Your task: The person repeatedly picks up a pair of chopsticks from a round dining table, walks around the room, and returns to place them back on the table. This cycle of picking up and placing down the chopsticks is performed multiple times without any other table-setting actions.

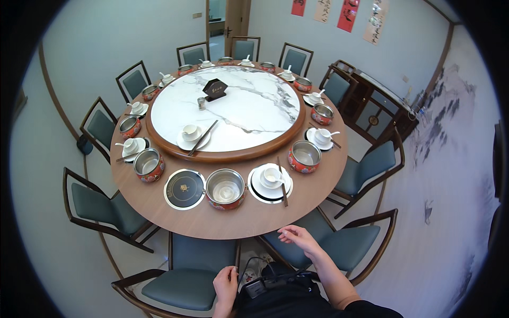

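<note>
My right hand (296, 237) hovers just off the near edge of a round wooden table (238, 224), fingers loosely curled, holding nothing I can see. Low beside my body, my left hand (226, 282) is curled near a dark cable; whether it grips anything is hidden. On the table before me stands a metal pot with a red floral outside (225, 190). Left of it lies a black round hob plate (184, 189). To its right, a white bowl and spoon (272, 177) sit on a plate, with wooden chopsticks (282, 183) across the plate's right side.
A marble turntable (246, 115) carries a dark sign (215, 89), a small jar (201, 103), and a white place setting (191, 135) with chopsticks. More pots and settings ring the table. Green-cushioned chairs (191, 284) surround it; a sideboard (373, 111) stands at the back right.
</note>
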A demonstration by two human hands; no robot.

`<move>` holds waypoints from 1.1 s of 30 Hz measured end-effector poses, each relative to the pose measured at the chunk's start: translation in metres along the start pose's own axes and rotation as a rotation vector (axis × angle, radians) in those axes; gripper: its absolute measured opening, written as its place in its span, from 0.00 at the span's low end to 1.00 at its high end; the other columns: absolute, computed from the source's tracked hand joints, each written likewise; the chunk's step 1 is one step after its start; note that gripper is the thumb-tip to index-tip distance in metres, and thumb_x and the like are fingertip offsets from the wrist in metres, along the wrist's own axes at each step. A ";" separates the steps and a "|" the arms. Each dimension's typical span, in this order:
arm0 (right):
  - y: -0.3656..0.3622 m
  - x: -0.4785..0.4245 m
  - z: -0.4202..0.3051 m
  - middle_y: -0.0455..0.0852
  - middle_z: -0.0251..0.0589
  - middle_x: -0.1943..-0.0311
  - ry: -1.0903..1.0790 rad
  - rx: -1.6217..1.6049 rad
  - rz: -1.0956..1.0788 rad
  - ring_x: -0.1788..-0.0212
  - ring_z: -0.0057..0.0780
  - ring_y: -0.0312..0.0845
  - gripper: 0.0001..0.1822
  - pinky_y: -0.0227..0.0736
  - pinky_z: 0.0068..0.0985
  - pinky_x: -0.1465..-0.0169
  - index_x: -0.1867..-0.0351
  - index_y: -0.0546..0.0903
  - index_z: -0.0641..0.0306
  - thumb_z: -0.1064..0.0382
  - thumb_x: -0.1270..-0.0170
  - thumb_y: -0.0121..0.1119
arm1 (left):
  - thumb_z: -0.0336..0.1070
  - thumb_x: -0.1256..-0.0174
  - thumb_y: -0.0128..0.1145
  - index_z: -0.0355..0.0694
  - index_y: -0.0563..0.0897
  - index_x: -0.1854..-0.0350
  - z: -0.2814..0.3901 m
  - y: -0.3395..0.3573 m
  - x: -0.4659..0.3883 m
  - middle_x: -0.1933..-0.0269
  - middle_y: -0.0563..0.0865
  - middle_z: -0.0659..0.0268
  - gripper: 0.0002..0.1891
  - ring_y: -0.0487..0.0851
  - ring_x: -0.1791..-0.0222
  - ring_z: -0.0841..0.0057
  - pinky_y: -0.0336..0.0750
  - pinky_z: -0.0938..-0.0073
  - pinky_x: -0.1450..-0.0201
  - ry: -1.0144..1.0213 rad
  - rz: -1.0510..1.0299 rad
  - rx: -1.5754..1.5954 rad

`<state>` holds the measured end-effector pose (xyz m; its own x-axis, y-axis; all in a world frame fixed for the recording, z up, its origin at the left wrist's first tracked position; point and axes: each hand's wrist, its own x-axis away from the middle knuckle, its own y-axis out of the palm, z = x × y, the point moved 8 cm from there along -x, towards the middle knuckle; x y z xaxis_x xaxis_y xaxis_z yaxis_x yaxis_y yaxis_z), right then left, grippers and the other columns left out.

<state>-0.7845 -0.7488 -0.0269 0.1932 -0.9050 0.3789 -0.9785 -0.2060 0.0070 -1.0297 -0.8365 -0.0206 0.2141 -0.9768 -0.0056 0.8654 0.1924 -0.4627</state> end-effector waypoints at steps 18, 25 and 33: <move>-0.139 -0.115 0.027 0.79 0.36 0.70 -0.025 -0.082 0.188 0.67 0.18 0.73 0.14 0.67 0.15 0.63 0.60 0.75 0.66 0.58 0.39 0.50 | 0.34 0.38 0.47 0.33 0.76 0.63 -0.013 0.082 -0.083 0.72 0.79 0.66 0.09 0.76 0.71 0.84 0.70 0.85 0.66 -0.349 -0.206 0.367; -0.186 -0.176 0.105 0.78 0.36 0.71 0.078 0.019 0.223 0.70 0.19 0.74 0.13 0.69 0.15 0.66 0.60 0.75 0.65 0.58 0.41 0.52 | 0.35 0.40 0.50 0.33 0.74 0.61 -0.053 0.173 -0.167 0.70 0.80 0.64 0.10 0.78 0.68 0.81 0.72 0.82 0.64 -0.272 -0.281 0.298; -0.182 -0.226 0.144 0.78 0.37 0.70 0.240 -0.111 0.224 0.69 0.20 0.75 0.13 0.72 0.16 0.66 0.57 0.72 0.64 0.58 0.39 0.50 | 0.32 0.44 0.52 0.32 0.71 0.60 -0.088 0.258 -0.237 0.70 0.79 0.62 0.11 0.78 0.72 0.79 0.73 0.81 0.71 -0.442 -0.370 0.207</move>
<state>-0.6394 -0.5603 -0.2469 -0.0371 -0.8074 0.5888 -0.9991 0.0420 -0.0054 -0.8972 -0.5641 -0.2169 0.0114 -0.8592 0.5116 0.9789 -0.0949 -0.1812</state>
